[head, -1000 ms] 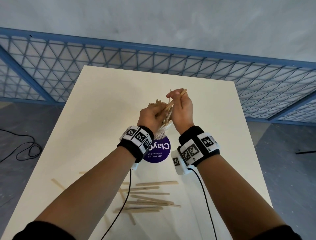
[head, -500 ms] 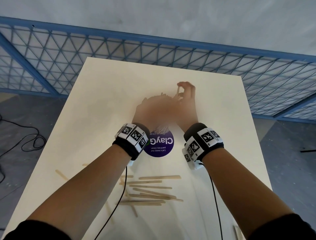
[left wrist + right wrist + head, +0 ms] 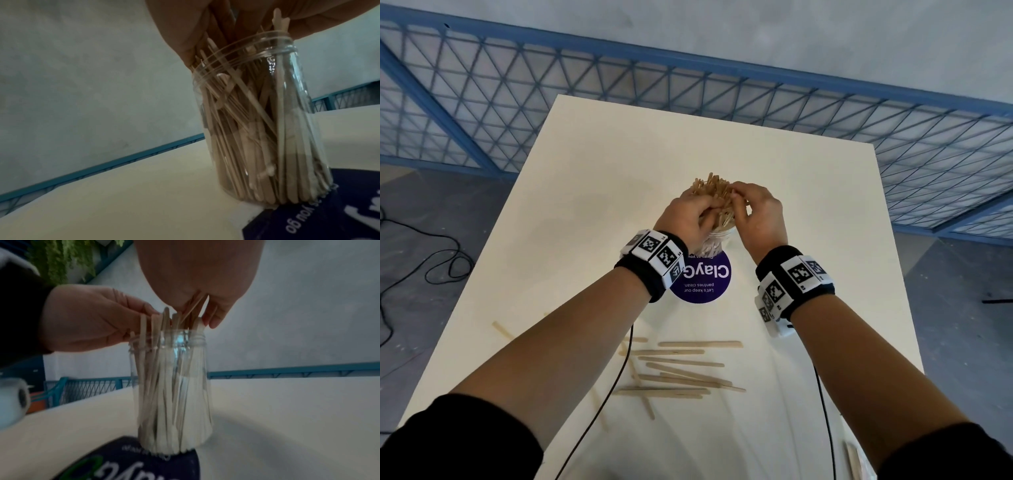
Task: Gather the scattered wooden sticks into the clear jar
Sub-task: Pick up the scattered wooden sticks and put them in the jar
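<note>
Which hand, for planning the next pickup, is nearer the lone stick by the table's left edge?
Left. Both are at the jar mouth; left hand toward the lone stick, right hand beyond.

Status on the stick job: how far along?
Mostly done: the clear jar is packed with wooden sticks, their tops poking above the rim. In hand: the left hand and right hand are both at the jar mouth, working the stick tops. Left: roughly ten loose sticks lie on the table near the person, plus one further left.
</note>
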The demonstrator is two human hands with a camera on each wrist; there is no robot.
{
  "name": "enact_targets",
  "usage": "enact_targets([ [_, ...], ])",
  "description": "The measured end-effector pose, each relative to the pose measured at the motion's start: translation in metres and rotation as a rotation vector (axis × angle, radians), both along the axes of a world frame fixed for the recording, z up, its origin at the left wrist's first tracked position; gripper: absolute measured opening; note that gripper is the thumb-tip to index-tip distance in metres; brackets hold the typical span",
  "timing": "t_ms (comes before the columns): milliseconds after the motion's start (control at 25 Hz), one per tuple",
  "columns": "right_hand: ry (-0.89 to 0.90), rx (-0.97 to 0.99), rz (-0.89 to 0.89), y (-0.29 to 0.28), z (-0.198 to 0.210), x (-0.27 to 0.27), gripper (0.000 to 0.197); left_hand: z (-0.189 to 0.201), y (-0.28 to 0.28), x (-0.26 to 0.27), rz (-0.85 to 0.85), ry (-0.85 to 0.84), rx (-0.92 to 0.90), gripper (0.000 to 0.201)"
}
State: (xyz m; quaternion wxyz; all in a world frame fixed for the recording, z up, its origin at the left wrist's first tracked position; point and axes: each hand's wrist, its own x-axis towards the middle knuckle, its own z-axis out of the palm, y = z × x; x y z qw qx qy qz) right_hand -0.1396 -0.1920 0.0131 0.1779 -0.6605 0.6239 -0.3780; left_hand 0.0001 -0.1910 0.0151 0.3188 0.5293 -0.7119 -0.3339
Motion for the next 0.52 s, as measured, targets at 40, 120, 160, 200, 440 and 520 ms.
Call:
enact_targets([
  [40,0.024,-0.008,0.025,0.000,-0.003,-0.002,0.025,0.000,0.002,0.001,-0.026,-0.022,-0.040,0.027],
  [120,0.068,0.004,0.078,0.001,-0.005,-0.005,0.030,-0.003,0.006,0.002,-0.101,-0.120,-0.164,0.032],
  [160,0.087,0.035,0.106,0.002,-0.005,-0.005,0.034,-0.006,0.008,0.002,-0.136,-0.207,-0.217,0.037],
  [200,0.106,0.071,0.139,0.003,-0.004,-0.005,0.039,-0.010,0.008,0.002,-0.172,-0.296,-0.246,0.043],
  [440,-0.154,-0.067,-0.113,0.009,0.007,0.002,0.036,-0.014,0.022,0.012,-0.085,-0.309,-0.257,0.052],
  [520,-0.291,-0.027,-0.274,0.010,0.009,0.005,0.024,-0.012,0.026,0.012,0.049,-0.204,-0.244,0.041],
])
